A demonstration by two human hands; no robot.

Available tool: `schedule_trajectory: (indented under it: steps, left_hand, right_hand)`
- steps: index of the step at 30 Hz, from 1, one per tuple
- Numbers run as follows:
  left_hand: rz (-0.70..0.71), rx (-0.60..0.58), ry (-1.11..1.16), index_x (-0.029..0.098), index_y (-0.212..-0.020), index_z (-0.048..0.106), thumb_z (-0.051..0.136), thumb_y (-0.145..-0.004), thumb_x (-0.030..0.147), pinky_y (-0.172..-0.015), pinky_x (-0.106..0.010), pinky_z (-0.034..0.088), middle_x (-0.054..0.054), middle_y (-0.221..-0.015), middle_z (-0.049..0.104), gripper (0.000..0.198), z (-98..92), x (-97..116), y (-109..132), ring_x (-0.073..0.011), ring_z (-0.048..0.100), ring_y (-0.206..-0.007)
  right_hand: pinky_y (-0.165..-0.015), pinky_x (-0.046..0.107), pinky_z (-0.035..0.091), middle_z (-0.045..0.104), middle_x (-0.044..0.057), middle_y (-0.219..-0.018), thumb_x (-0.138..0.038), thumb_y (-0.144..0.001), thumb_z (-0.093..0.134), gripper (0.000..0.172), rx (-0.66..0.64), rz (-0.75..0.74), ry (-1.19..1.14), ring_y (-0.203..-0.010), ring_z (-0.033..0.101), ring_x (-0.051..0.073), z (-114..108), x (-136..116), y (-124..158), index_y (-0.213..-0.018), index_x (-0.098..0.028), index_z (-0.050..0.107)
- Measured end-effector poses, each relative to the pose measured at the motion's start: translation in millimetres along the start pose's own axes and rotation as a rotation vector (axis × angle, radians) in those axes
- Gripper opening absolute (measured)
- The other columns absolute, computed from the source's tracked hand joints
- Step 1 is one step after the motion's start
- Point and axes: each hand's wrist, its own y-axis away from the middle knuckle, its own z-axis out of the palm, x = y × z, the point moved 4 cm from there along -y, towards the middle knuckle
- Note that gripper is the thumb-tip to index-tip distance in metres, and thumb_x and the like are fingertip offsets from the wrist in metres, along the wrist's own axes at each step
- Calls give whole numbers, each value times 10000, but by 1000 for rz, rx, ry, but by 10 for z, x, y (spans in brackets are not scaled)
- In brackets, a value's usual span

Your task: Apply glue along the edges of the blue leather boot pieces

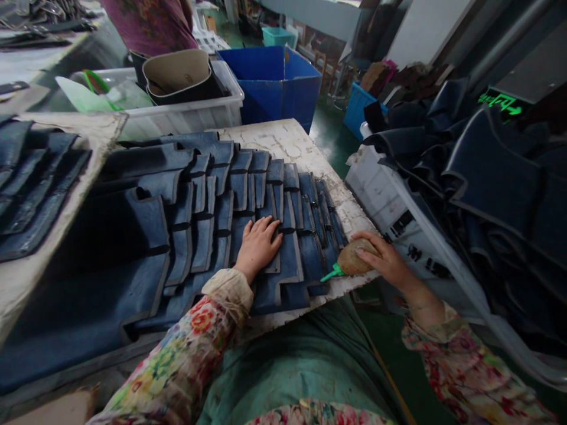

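Several dark blue cut pieces (208, 200) lie overlapped in rows on a worn white board (283, 141). My left hand (258, 243) rests flat on the pieces near the board's front, fingers stretched out and holding nothing. At the board's right front corner, my right hand (383, 257) is closed over a brown rounded applicator (352, 260) with a green tip pointing left at the rightmost pieces. Both arms wear flowered sleeves.
A white bin (177, 121) with a rolled tan piece and a blue crate (277, 82) stand behind the board. Another board with blue pieces (31, 177) sits left. A heap of dark blue pieces (487, 171) fills the right. Another person stands at the back.
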Motion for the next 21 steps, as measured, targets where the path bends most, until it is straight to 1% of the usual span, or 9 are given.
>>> schedule_trajectory:
  steps: [4, 6, 9, 11, 14, 18, 21]
  left_hand:
    - [-3, -3, -6, 246, -1283, 500, 357, -913, 407, -1121, -467, 211, -52, -1379, 474, 428, 7, -1, -7, -228, 384, -1303]
    - [-3, -4, -8, 249, -1283, 500, 356, -913, 408, -1120, -466, 212, -54, -1379, 474, 428, 9, 0, -8, -228, 384, -1304]
    - [0, 3, -14, 247, -1283, 497, 352, -915, 407, -1120, -461, 215, -54, -1379, 474, 427, 6, -1, -5, -221, 391, -1299]
    - [-1, 5, -18, 246, -1281, 498, 356, -915, 405, -1119, -461, 217, -54, -1379, 475, 424, 3, -4, 1, -220, 395, -1296]
    - [2, 9, -14, 244, -1280, 500, 355, -916, 406, -1120, -461, 216, -53, -1379, 474, 424, 0, -7, 9, -219, 395, -1296]
    - [0, 9, -6, 245, -1281, 500, 358, -914, 408, -1123, -458, 213, -51, -1381, 472, 425, 4, -7, 13, -221, 386, -1302]
    - [-4, 8, -13, 249, -1281, 498, 358, -915, 409, -1122, -457, 214, -48, -1382, 472, 424, 5, -6, 12, -221, 386, -1303]
  right_hand:
    - [-914, 367, 448, 605, 39, -1052, -437, -812, 543, 319, 29, -19, 31, -1000, 570, 230, -22, -19, 23, -1072, -251, 552]
    - [-906, 371, 450, 601, 45, -1057, -440, -807, 542, 323, 97, -28, 47, -999, 567, 235, -35, -34, -28, -1068, -248, 546]
    - [-933, 379, 433, 584, 53, -1095, -444, -799, 545, 350, 217, -50, 48, -1037, 549, 237, -30, -46, -149, -1081, -239, 527]
    - [-956, 385, 417, 571, 57, -1120, -447, -795, 551, 378, 250, -58, 37, -1056, 540, 235, -8, -34, -214, -1105, -234, 511]
    - [-950, 389, 417, 564, 62, -1128, -450, -774, 584, 413, 240, -30, 26, -1045, 541, 235, 5, 14, -241, -1116, -231, 507]
    - [-899, 379, 446, 589, 49, -1068, -464, -766, 590, 390, 158, 18, 11, -990, 562, 233, -47, 60, -237, -1077, -232, 547]
    - [-863, 363, 460, 591, 43, -1034, -478, -765, 586, 403, 183, 9, -9, -950, 566, 222, -97, 29, -328, -1079, -229, 547]
